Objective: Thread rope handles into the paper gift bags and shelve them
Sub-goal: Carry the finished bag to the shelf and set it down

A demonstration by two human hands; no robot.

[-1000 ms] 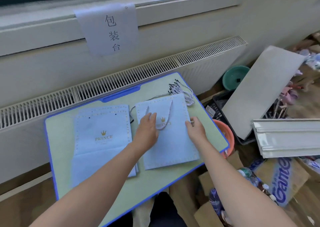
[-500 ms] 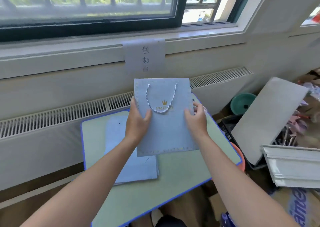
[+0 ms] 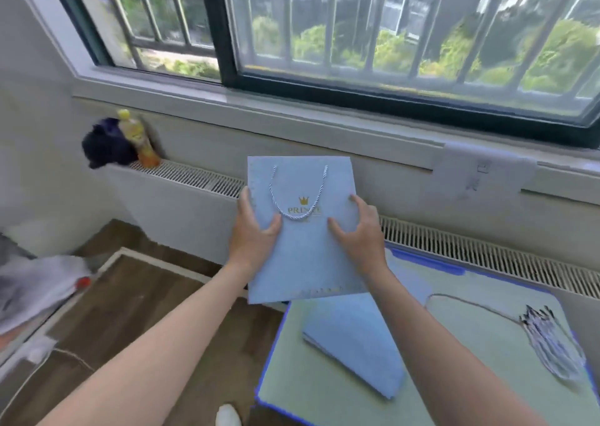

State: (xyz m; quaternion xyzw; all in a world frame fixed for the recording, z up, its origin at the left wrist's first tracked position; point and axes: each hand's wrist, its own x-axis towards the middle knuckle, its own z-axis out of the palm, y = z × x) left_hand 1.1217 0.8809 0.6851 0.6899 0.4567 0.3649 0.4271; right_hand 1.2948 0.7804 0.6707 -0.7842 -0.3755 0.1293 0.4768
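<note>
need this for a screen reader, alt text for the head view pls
Two hands, left hand and right hand, hold up a flat light-blue gift bag with its rope handle threaded, before a barred window. More bags and loose ropes lie on the table below.

One gift bag [image 3: 305, 257] held up, one stack of bags [image 3: 354, 344], one bundle of rope handles [image 3: 548, 341], one bottle [image 3: 139, 140]

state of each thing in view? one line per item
Held gift bag: flat, upright, off the table, gripped at both side edges.
Rope handle: threaded, hanging in a loop.
Left hand: grips the bag's left edge.
Right hand: grips the right edge.
Bag stack: flat on table.
Loose ropes: bundled, unthreaded.
Bottle: upright, capped.
</note>
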